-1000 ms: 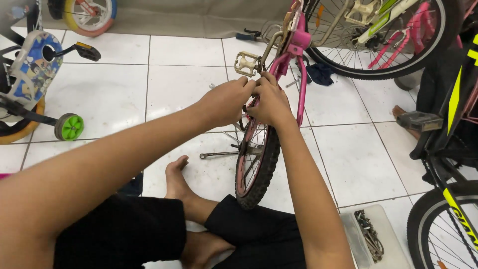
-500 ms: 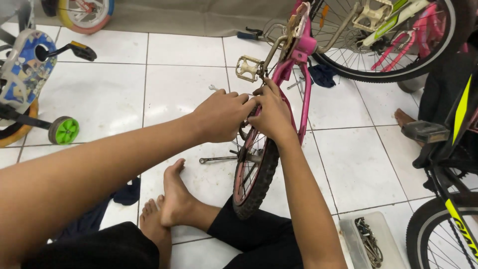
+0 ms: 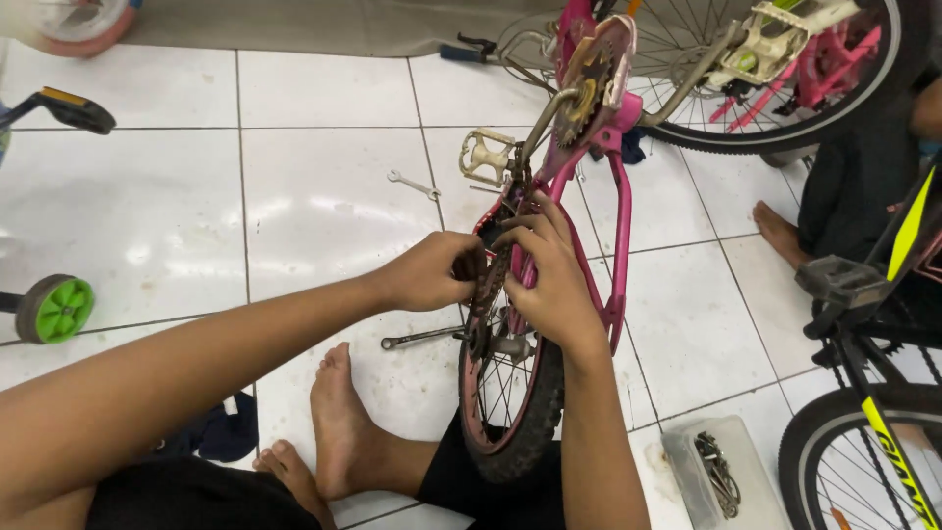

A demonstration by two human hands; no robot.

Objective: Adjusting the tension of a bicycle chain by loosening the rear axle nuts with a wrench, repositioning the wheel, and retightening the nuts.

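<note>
A small pink bicycle (image 3: 620, 201) lies upside down on the white tiled floor, its rear wheel (image 3: 510, 412) towards me and a cream pedal (image 3: 488, 155) sticking out. My left hand (image 3: 432, 273) pinches the dark chain (image 3: 488, 280) just left of the wheel's top. My right hand (image 3: 549, 275) grips the chain and frame stay from the right side. Both hands meet over the wheel, fingers closed on the chain. My bare feet (image 3: 339, 422) rest on the tiles under my arms.
A spanner (image 3: 412, 184) lies on the tile beyond my hands, another tool (image 3: 417, 339) beside the hub. A clear box of small parts (image 3: 711, 473) sits lower right. A black and yellow bicycle (image 3: 873, 393) stands at right, another person's foot (image 3: 775, 231) near it. A green training wheel (image 3: 59, 309) is left.
My view has tilted and moved closer; my hands stay on the chain above the rear wheel, shifting slightly lower along it. My foot has slid forward.
</note>
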